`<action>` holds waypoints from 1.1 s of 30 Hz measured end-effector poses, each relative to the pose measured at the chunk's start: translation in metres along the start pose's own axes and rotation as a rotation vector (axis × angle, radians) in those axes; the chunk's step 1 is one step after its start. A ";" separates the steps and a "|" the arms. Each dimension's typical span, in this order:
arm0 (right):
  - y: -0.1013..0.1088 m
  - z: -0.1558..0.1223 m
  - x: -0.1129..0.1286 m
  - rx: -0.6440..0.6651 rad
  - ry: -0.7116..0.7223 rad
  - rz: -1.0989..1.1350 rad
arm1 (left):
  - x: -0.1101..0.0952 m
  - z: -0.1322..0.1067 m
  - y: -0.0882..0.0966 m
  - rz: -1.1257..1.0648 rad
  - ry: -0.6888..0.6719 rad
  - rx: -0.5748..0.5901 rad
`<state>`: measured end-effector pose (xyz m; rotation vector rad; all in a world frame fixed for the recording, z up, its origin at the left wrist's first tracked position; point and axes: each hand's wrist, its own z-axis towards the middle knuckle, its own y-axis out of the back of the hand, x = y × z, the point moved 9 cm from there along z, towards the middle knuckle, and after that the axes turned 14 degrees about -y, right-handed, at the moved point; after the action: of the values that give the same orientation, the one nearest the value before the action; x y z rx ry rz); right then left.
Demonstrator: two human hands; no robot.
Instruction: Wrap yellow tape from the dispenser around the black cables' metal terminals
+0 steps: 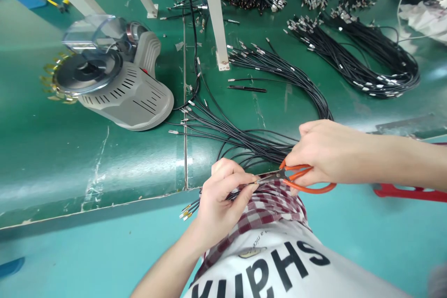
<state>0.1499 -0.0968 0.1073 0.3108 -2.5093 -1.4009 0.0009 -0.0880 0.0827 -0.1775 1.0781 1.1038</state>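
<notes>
Close to the bench's front edge, my left hand [226, 195] pinches a thin black cable, its tip hidden between thumb and forefinger. More black cables [195, 206] with yellow and white ends stick out beyond that hand, low on its left. My right hand [317, 153] is closed around the orange handles of a pair of scissors [296, 179]. Their narrow blades point left and reach my left fingertips; whether they touch the cable I cannot make out. Just behind both hands, a loose bundle of black cables [240, 137] with pale tips lies across the edge.
A grey tape dispenser machine [136, 98] stands on the green bench [52, 149] at left. White posts [213, 14] rise from the bench. A black pen [247, 89] lies near another cable bundle [289, 72]. Larger coiled cable bundles [370, 70] lie at the right.
</notes>
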 end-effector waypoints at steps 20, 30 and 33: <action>-0.009 0.004 -0.006 0.092 -0.088 0.304 | 0.001 -0.006 0.008 -0.013 -0.044 -0.066; 0.005 0.004 0.006 -0.103 0.026 0.095 | 0.004 -0.008 0.007 -0.019 -0.036 -0.038; 0.006 0.005 0.007 -0.104 0.040 0.051 | 0.003 -0.007 0.007 -0.016 -0.040 -0.020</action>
<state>0.1416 -0.0920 0.1106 0.2504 -2.3853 -1.4841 -0.0088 -0.0872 0.0793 -0.1784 1.0285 1.1000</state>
